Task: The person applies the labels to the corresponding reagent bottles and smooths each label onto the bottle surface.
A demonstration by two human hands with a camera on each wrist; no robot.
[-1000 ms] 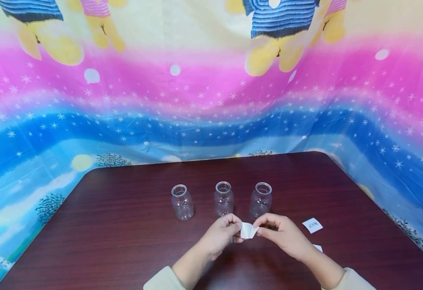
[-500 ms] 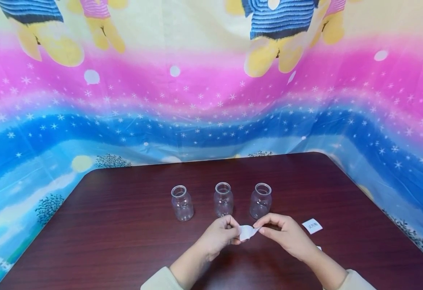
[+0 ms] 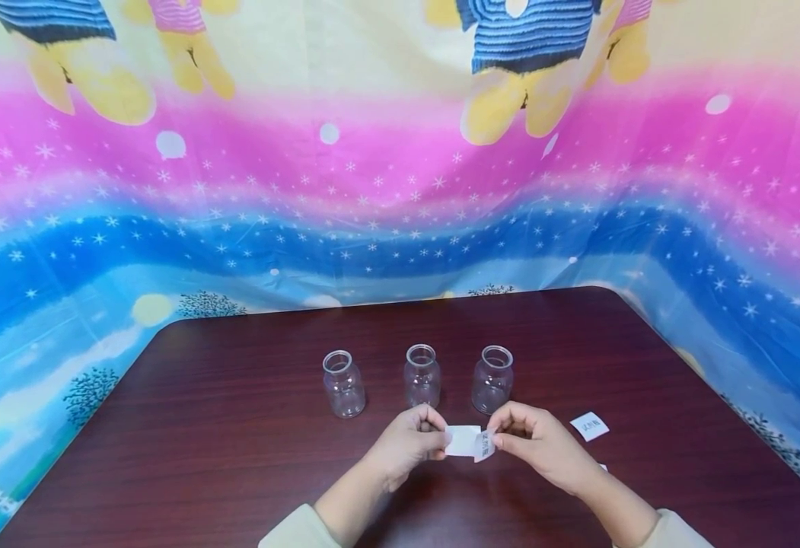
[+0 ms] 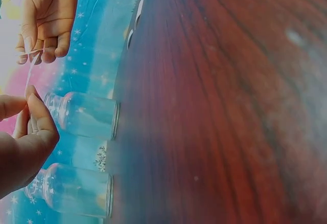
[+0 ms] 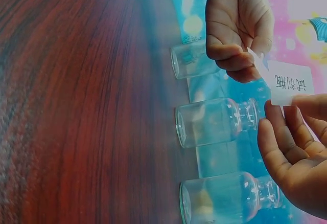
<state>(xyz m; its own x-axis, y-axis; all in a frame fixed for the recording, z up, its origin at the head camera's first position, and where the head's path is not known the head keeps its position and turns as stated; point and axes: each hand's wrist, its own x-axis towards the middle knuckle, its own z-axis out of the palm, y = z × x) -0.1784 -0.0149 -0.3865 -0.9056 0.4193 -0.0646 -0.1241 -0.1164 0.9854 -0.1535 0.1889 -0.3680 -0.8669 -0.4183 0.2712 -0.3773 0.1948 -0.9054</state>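
Between finger and thumb, my left hand (image 3: 408, 445) pinches a small white backing paper (image 3: 463, 441). My right hand (image 3: 540, 445) pinches a white sticker label (image 3: 485, 447) with dark printed characters, plain to read in the right wrist view as a label (image 5: 291, 83). Label and paper meet or overlap at their edges; whether they still stick together I cannot tell. Just beyond the hands stand three clear glass jars without lids: a left jar (image 3: 345, 387), a middle jar (image 3: 422, 378) and a right jar (image 3: 492, 380). All are upright.
Another printed label (image 3: 589, 426) lies on the dark red wooden table (image 3: 235, 457), right of my right hand. The corner of a further white piece (image 3: 603, 468) shows beside my right wrist. A patterned cloth (image 3: 386, 190) hangs behind and around the table.
The folded, bent white piece has opened out into a flat paper and a printed label. My right hand has drawn the label slightly right, my left hand slightly left. The jars stayed put.
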